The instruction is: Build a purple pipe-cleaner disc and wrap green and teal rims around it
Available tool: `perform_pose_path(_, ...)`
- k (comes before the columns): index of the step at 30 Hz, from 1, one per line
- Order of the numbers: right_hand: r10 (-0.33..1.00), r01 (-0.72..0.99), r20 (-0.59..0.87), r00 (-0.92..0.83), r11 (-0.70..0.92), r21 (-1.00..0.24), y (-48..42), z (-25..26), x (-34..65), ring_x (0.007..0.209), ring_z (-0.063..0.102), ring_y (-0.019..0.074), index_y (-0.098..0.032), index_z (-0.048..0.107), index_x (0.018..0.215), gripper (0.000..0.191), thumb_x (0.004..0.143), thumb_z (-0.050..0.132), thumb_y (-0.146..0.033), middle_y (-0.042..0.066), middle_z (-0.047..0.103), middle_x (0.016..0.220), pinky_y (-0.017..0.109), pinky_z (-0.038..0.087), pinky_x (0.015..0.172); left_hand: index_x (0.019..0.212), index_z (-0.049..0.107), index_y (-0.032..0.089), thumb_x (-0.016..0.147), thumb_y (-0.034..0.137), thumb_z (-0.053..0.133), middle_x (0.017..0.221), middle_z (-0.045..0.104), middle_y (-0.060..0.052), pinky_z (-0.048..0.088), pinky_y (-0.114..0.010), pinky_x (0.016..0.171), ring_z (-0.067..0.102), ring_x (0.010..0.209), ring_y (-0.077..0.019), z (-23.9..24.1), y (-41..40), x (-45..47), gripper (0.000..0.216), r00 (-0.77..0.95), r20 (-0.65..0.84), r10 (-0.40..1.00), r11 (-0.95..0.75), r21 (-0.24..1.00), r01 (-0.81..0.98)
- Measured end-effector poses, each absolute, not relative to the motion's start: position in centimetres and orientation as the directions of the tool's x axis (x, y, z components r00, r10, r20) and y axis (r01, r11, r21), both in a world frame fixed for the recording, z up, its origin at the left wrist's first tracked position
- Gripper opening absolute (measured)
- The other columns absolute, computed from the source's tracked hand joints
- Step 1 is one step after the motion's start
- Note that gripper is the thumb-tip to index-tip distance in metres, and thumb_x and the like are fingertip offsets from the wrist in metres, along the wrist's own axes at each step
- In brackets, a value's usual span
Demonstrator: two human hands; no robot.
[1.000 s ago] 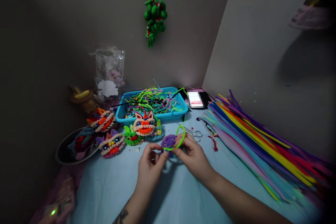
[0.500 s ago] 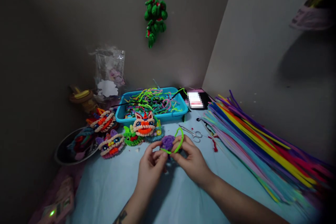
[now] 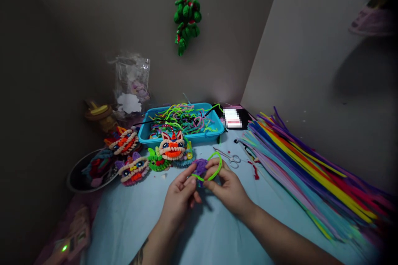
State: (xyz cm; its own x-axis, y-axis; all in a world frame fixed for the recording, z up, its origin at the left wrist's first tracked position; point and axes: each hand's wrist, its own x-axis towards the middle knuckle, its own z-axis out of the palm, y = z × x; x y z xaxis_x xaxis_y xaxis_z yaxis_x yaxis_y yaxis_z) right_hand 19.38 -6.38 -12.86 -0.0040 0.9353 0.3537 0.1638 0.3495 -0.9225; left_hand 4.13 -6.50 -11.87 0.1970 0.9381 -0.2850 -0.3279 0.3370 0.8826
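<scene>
Between my hands is a small purple pipe-cleaner piece [image 3: 200,166], coiled and fuzzy. A lime-green pipe cleaner [image 3: 221,165] crosses its near side and loops up to the right. My left hand [image 3: 180,192] pinches the purple piece and the green stem's left end between thumb and fingers. My right hand [image 3: 228,184] grips the green pipe cleaner close to the purple piece, its loop arching over the fingers. The underside of the purple piece is partly hidden by my fingers. Just beyond my right hand lie scissors [image 3: 229,156] on the light-blue cloth [image 3: 130,223].
Several finished lion-head figures [image 3: 133,169] stand to the left, near a metal bowl [image 3: 73,174]. Behind them sits a blue tray [image 3: 145,138] of pipe-cleaner scraps. Long colourful pipe cleaners [image 3: 298,161] spread along the right. A green ornament [image 3: 186,14] hangs above.
My left hand's lower fingers have uncurled slightly beneath the purple piece. The green loop now leans farther right over my right hand. The whole view has shifted a little.
</scene>
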Motion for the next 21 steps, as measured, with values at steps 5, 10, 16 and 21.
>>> perform_pose_path(5,0.893,0.302,0.451,0.003,0.429,-0.851,-6.6,-12.9,19.0,0.104,0.05,0.0242,-0.025,0.067,0.075,0.011,0.071,0.069,-0.015,0.005,0.054,0.099,0.042,0.041,0.093,0.123,0.061,0.011,0.07,0.04,0.072,0.053,0.06,0.002,0.034,-0.017,0.041,0.05,0.041,-0.0071,-12.3,-6.5,4.2,0.061,0.126,-0.226,0.966,0.249,0.943,-0.222)
perform_pose_path(10,0.866,0.379,0.5,0.009,0.459,-0.803,-6.7,-13.4,18.6,0.107,0.048,0.0239,-0.026,0.067,0.078,0.009,0.076,0.067,-0.017,0.006,0.052,0.103,0.042,0.04,0.094,0.113,0.067,0.012,0.068,0.046,0.072,0.064,0.066,-0.002,0.035,-0.019,0.037,0.045,0.035,-0.0051,-12.6,-6.8,4.4,0.057,0.083,-0.178,0.98,0.189,0.971,-0.144)
perform_pose_path(16,0.865,0.321,0.489,0.111,0.434,-0.842,-6.8,-13.2,18.0,0.102,0.051,0.0224,-0.023,0.061,0.072,0.009,0.074,0.065,-0.015,0.005,0.054,0.099,0.039,0.042,0.091,0.105,0.071,0.011,0.063,0.042,0.077,0.072,0.07,-0.006,0.038,-0.018,0.038,0.045,0.044,-0.0063,-12.5,-7.2,4.4,0.052,0.036,-0.161,0.986,0.164,0.974,-0.158)
perform_pose_path(21,0.878,0.235,0.435,0.201,0.388,-0.891,-6.8,-13.6,17.5,0.099,0.053,0.0218,-0.021,0.06,0.065,0.01,0.072,0.065,-0.016,0.006,0.053,0.097,0.037,0.044,0.087,0.103,0.072,0.011,0.063,0.041,0.078,0.059,0.064,-0.003,0.033,-0.018,0.038,0.04,0.041,-0.0058,-12.5,-7.3,4.4,0.051,-0.019,-0.16,0.987,0.157,0.981,-0.116)
